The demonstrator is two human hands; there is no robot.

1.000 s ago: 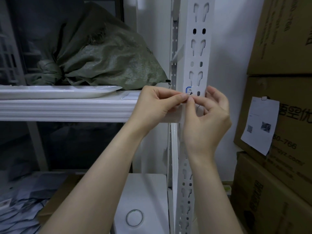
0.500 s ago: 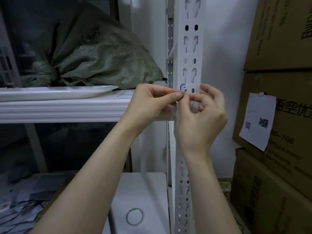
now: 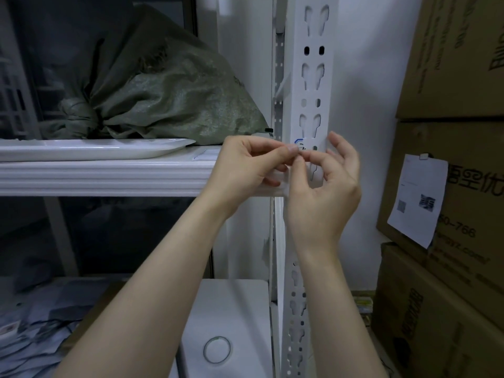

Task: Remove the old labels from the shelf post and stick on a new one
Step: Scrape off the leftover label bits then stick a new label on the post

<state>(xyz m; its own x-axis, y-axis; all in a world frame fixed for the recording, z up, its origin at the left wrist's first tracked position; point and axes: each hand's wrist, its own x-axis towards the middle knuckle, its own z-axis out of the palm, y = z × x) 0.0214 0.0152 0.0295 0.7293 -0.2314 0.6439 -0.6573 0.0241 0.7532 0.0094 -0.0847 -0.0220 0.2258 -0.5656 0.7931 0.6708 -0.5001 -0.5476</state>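
cardboard boxes [image 3: 452,85]: stacked at right, a strip of bare wall between them and the post.
shelf post [image 3: 313,85]: white, slotted, upright.
left hand [image 3: 242,170]: raised at shelf [image 3: 109,173] level.
right hand [image 3: 327,197]: palm toward the camera, outer fingers [image 3: 341,148] loosely spread.
label [image 3: 299,143]: small, blue-marked, on the post face; both thumbs and forefingers pinch its lower edge.

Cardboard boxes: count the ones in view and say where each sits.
3, stacked at the right: top box, middle box with a paper sheet stuck on it, bottom box. Others may be hidden beyond the frame.
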